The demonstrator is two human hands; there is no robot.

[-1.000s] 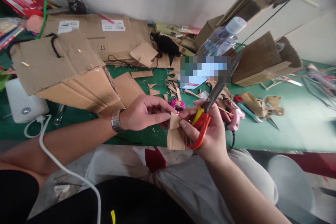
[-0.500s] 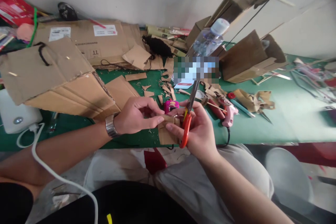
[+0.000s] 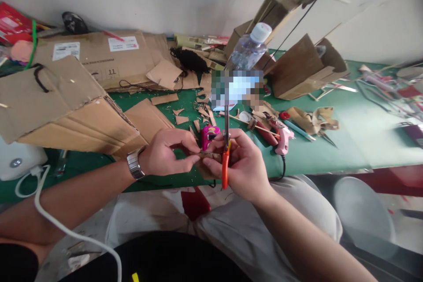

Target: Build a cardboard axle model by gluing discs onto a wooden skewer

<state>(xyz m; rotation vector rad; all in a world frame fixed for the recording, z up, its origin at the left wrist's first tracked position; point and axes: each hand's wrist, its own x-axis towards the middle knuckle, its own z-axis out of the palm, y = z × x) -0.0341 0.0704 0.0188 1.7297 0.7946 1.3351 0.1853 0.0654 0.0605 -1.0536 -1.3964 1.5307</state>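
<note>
Between my two hands is a small piece of cardboard (image 3: 211, 155), seen nearly edge-on. My left hand (image 3: 168, 153), below a metal watch band, pinches its left end between thumb and fingertips. At its right end, the thumb and fingers of my right hand (image 3: 246, 163) are closed on it. Orange-handled scissors (image 3: 225, 165) hang in the same right hand, blades pointing away from me and together. Just beyond the fingertips sits a bright pink tape measure-like object (image 3: 209, 135) on the green table (image 3: 158, 116). Part of the cardboard is hidden by my fingers.
A cardboard box structure (image 3: 72, 110) stands at left, with flat cardboard behind. Cardboard scraps (image 3: 181, 120) litter the middle. A plastic bottle (image 3: 247, 50) and a blurred-out bright screen stand beyond. A pink glue gun (image 3: 283, 136) lies right, near a cardboard model (image 3: 307, 70).
The cardboard piece has turned from showing its flat face to nearly edge-on. The scissors swung more upright in my right hand. My view shifted slightly.
</note>
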